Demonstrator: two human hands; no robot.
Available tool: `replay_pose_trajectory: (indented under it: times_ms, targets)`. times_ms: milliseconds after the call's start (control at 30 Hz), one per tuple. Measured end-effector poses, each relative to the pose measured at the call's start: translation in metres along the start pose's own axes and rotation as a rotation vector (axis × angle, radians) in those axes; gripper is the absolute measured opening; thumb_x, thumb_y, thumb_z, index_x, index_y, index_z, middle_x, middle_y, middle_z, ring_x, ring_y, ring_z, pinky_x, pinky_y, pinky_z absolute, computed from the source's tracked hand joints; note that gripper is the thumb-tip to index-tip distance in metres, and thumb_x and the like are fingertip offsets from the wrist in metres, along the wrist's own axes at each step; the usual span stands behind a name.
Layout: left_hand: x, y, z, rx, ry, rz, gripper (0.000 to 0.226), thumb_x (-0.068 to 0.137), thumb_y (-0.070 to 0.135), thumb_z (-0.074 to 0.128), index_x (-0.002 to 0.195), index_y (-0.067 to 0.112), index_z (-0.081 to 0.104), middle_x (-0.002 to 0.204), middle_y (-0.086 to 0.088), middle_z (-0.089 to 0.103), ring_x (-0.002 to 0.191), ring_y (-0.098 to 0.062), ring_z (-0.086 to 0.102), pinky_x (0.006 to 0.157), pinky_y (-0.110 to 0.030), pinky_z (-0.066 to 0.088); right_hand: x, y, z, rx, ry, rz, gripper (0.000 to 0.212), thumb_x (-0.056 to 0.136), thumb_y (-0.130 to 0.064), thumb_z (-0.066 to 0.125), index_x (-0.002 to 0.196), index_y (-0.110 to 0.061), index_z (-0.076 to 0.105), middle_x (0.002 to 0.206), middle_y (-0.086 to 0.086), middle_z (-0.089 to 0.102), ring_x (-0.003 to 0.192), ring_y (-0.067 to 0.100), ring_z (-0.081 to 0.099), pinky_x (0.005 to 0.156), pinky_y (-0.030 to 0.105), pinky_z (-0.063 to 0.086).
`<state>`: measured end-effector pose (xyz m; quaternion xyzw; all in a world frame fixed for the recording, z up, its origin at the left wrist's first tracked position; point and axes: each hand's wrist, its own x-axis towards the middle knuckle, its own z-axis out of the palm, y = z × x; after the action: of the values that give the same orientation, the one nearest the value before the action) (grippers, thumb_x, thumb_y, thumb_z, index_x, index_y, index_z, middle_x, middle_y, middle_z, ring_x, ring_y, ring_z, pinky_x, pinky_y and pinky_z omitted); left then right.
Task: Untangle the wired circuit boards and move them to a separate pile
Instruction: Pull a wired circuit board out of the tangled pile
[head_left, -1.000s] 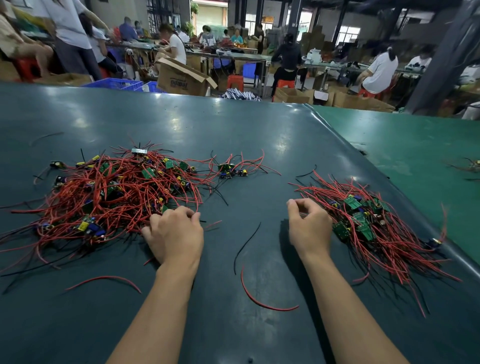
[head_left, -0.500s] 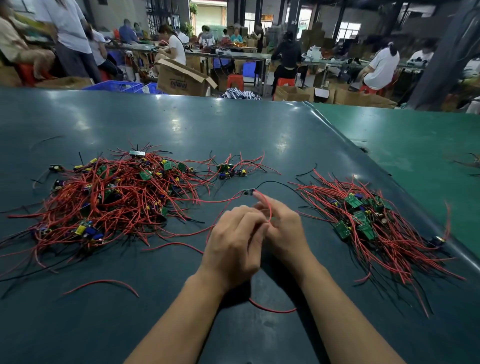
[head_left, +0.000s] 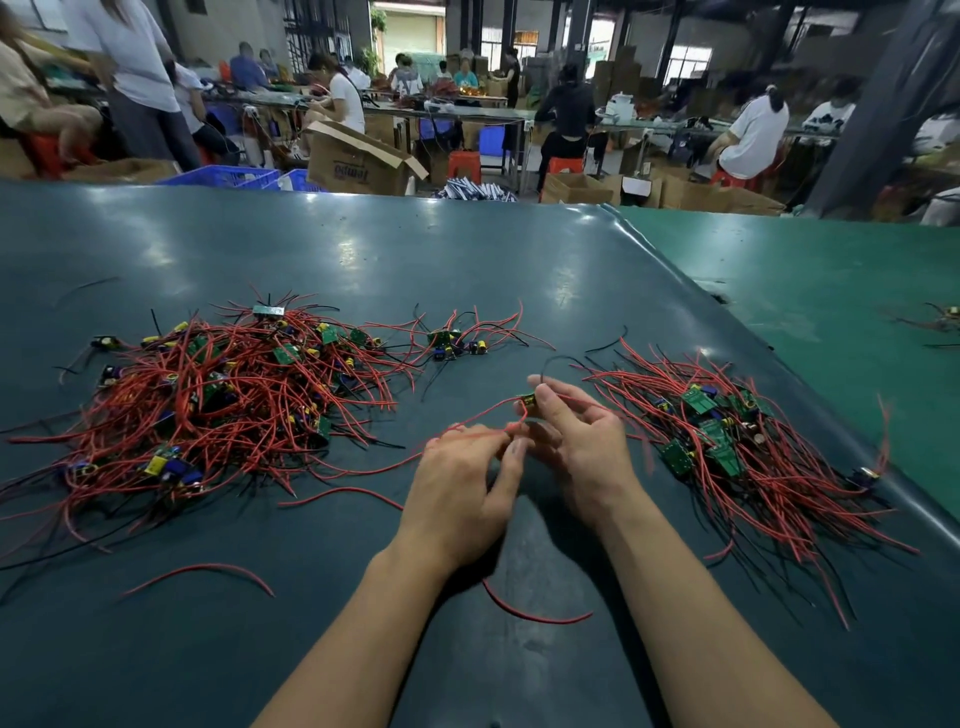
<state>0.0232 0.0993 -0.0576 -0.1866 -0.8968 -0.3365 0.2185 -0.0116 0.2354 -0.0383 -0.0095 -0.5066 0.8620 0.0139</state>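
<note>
Pinching a small board between thumb and fingertip, the right hand held it above the dark counter, between the two piles. The left hand sat just beside it, its fingers closed on a red wire that ran from the board back toward the big pile on the left. That pile was a dense tangle of red and black leads with green boards mixed in. The sorted pile lay to the right, near the counter's edge, its wires fanned outward. A small cluster of boards sat apart behind the hands. Loose red strands lay on the counter near the forearms.
</note>
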Motion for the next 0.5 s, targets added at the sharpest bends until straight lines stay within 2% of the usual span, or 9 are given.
replay_pose_trajectory:
  times_ms: [67, 100, 133, 167, 267, 367, 500]
  targets:
    - [0.003, -0.001, 0.001, -0.02, -0.014, -0.133, 0.048, 0.096, 0.046, 0.043, 0.126, 0.014, 0.063, 0.124, -0.003, 0.065, 0.116, -0.022, 0.055, 0.103, -0.042, 0.04, -0.004, 0.0, 0.002, -0.072, -0.036, 0.017, 0.006, 0.089, -0.01, 0.065, 0.092, -0.014, 0.061, 0.079, 0.01, 0.073, 0.053, 0.018, 0.066, 0.045, 0.024, 0.052]
    - [0.004, -0.003, 0.001, -0.103, -0.006, -0.192, 0.053, 0.097, 0.046, 0.046, 0.138, 0.014, 0.054, 0.13, -0.001, 0.061, 0.121, -0.017, 0.052, 0.107, -0.036, 0.037, -0.006, 0.001, 0.002, -0.123, -0.045, 0.008, 0.009, 0.089, -0.011, 0.067, 0.089, -0.015, 0.059, 0.077, 0.01, 0.073, 0.05, 0.017, 0.065, 0.043, 0.024, 0.051]
    - [0.004, -0.003, 0.0, -0.22, 0.021, -0.234, 0.052, 0.098, 0.042, 0.051, 0.141, 0.013, 0.051, 0.127, 0.002, 0.061, 0.117, -0.012, 0.054, 0.106, -0.029, 0.039, -0.007, 0.003, 0.003, -0.176, -0.059, -0.007, 0.012, 0.089, -0.012, 0.068, 0.087, -0.015, 0.056, 0.074, 0.009, 0.072, 0.047, 0.018, 0.063, 0.041, 0.024, 0.05]
    - [0.004, -0.003, -0.002, -0.342, 0.066, -0.26, 0.046, 0.097, 0.035, 0.058, 0.137, 0.014, 0.055, 0.12, 0.006, 0.065, 0.108, -0.007, 0.06, 0.099, -0.025, 0.045, -0.009, 0.004, 0.004, -0.217, -0.081, -0.016, 0.013, 0.089, -0.014, 0.068, 0.087, -0.015, 0.055, 0.071, 0.009, 0.072, 0.045, 0.019, 0.062, 0.041, 0.023, 0.049]
    - [0.004, -0.004, -0.007, -0.58, 0.223, -0.303, 0.013, 0.091, 0.018, 0.068, 0.102, 0.014, 0.073, 0.086, 0.006, 0.074, 0.075, -0.004, 0.067, 0.072, -0.022, 0.055, -0.014, 0.005, 0.006, -0.266, -0.167, -0.017, 0.022, 0.083, -0.024, 0.071, 0.087, -0.011, 0.054, 0.066, 0.011, 0.068, 0.046, 0.022, 0.06, 0.041, 0.025, 0.048]
    - [0.005, -0.007, -0.011, -0.753, 0.219, -0.38, 0.005, 0.088, 0.012, 0.071, 0.091, 0.009, 0.073, 0.076, 0.004, 0.073, 0.065, -0.006, 0.064, 0.063, -0.018, 0.051, -0.016, 0.003, 0.007, -0.274, -0.168, -0.037, 0.029, 0.075, -0.026, 0.074, 0.084, -0.007, 0.054, 0.066, 0.012, 0.067, 0.049, 0.02, 0.06, 0.042, 0.026, 0.05]
    - [0.007, -0.01, -0.011, -0.835, 0.2, -0.419, 0.004, 0.087, 0.009, 0.071, 0.083, 0.009, 0.071, 0.066, 0.003, 0.07, 0.055, -0.007, 0.06, 0.056, -0.017, 0.048, -0.013, 0.005, 0.006, -0.145, -0.128, 0.005, 0.022, 0.074, -0.021, 0.072, 0.084, -0.004, 0.062, 0.061, 0.01, 0.065, 0.049, 0.017, 0.059, 0.044, 0.021, 0.047]
